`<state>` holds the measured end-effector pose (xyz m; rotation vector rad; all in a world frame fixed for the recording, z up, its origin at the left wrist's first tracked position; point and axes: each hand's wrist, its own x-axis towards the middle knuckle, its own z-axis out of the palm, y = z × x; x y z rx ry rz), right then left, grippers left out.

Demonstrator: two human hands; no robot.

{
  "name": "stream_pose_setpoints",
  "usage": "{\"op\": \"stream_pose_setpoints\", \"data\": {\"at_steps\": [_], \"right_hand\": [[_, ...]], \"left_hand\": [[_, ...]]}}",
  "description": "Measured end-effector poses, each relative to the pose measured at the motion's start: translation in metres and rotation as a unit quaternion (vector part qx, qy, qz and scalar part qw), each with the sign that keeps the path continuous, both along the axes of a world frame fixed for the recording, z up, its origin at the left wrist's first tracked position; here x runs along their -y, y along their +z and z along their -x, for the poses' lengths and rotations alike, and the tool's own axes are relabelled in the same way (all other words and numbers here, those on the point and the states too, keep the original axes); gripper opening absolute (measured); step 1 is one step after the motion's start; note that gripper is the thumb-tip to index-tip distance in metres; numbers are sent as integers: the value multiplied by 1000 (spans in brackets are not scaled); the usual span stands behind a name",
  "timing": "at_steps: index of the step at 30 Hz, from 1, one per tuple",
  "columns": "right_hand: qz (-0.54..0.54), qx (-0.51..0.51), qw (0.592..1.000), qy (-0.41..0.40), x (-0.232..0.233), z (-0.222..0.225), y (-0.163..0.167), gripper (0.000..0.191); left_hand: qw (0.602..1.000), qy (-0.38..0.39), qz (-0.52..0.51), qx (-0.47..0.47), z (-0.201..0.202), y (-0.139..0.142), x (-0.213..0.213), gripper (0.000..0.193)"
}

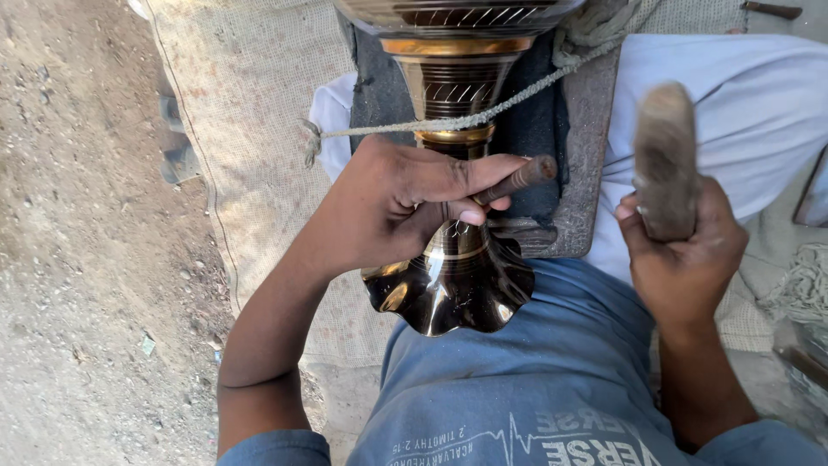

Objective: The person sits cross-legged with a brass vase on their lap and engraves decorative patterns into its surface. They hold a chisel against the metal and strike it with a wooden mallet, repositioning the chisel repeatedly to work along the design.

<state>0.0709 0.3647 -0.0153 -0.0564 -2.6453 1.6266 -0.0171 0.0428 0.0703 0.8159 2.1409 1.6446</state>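
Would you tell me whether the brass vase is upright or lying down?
Lying down: the vase rests across the lap, flared rim toward the camera.

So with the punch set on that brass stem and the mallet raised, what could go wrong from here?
1. The left hand pinches the short metal punch close to its struck end, so an off-line blow from the wooden mallet in the right hand could land on the fingers.
2. The punch tip sits on the curved, polished brass vase; it might skid and scar the finish.
3. Only a rope ties the vase down, so it may shift.
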Motion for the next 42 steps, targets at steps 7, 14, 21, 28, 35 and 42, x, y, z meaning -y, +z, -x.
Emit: {"op": "stream_pose_setpoints", "data": {"at_steps": [7,14,21,28,35,42], "right_hand": [[108,24,993,42,13,50,53,31],[-106,-9,974,202,6,89,96,26],[-183,27,930,317,25,138,124,33],[-231,39,900,368,45,163,142,35],[-293,18,883,367,44,161,141,47],[-321,6,875,361,16,147,123,43]], "left_hand": [[999,18,-26,-9,-6,-12,5,46],[989,125,31,-73,-30,-20,-2,50],[959,281,-32,24,-59,-24,-16,48],[947,308,-78,48,-66,-30,-14,51],[944,309,-87,71,-65,-29,-12,50],[953,280,-114,13,-73,-50,-1,37]]}}
